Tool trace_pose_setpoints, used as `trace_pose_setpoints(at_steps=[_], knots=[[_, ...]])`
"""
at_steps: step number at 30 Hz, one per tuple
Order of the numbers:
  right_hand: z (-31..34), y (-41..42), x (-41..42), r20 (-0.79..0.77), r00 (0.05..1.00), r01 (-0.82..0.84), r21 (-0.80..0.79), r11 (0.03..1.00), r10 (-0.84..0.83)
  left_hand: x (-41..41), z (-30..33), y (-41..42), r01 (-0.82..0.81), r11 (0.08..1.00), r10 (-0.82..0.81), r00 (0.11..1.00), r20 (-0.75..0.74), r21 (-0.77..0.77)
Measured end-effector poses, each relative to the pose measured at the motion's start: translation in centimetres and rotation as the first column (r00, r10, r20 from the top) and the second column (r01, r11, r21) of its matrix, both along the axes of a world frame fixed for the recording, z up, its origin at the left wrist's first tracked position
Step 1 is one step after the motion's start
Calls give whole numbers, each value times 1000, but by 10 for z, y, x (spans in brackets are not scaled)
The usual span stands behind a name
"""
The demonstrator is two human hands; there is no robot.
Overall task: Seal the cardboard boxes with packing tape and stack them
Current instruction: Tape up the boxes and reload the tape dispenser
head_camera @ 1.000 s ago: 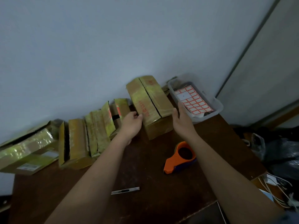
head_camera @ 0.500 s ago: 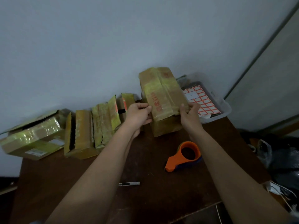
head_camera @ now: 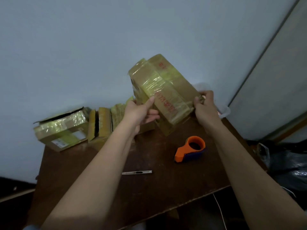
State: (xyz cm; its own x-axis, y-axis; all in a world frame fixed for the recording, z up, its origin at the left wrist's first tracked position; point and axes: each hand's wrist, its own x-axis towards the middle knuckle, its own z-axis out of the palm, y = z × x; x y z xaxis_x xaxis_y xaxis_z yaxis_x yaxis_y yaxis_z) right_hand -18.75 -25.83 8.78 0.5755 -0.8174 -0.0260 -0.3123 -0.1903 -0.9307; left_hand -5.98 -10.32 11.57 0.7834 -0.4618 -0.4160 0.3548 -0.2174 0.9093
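Held box: a taped cardboard box (head_camera: 163, 92) is tilted in the air above the back of the table (head_camera: 157, 188), between both hands.
Left hand: the left hand (head_camera: 141, 112) grasps the box's left side, thumb on the taped top, fingers curled beneath.
Right hand: the right hand (head_camera: 205, 106) pinches the box's near right corner.
Tape dispenser: the orange tape dispenser (head_camera: 190, 149) lies on the table below the box.
Other boxes: more boxes (head_camera: 73, 127) stand along the wall at left.
Knife: a slim cutter (head_camera: 137, 172) lies near the table's middle.

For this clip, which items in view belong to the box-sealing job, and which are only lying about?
Job: taped box held by left hand and right hand; row of boxes; tape dispenser.
Lying about: utility knife; plastic tub; cables.
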Motion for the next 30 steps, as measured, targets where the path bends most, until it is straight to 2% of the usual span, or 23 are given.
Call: trace_pose_setpoints(at_steps=[5,8,10,12,14,16,18,21,26,30], knots=[[16,36,-13,-39,994,-100,-62,993,98,-4,14,58,-114,993,111,982,154,11],[17,56,-19,-63,979,-196,-21,980,195,-4,14,96,-216,972,173,925,340,92],[15,70,-21,-138,950,-283,9,959,281,-6,12,121,-251,958,178,901,396,140],[10,84,-22,-203,911,-351,75,933,359,-9,9,144,-245,954,168,913,371,172],[1,94,-23,-267,859,-390,210,897,436,-13,4,166,-207,944,125,945,301,258],[-10,104,-25,-325,779,-413,378,829,536,-20,-5,185,-127,924,68,983,172,360],[-22,112,-26,-366,709,-428,457,780,603,-24,-19,202,-43,894,17,998,62,446],[-42,127,-27,-449,659,-425,441,791,604,-30,-40,220,21,847,11,998,-57,531],[-69,134,-22,-520,582,-437,448,780,625,-40,-70,226,-9,837,88,989,-119,547],[-76,130,-14,-504,605,-436,439,786,617,-42,-86,225,-56,823,144,983,-112,565]])
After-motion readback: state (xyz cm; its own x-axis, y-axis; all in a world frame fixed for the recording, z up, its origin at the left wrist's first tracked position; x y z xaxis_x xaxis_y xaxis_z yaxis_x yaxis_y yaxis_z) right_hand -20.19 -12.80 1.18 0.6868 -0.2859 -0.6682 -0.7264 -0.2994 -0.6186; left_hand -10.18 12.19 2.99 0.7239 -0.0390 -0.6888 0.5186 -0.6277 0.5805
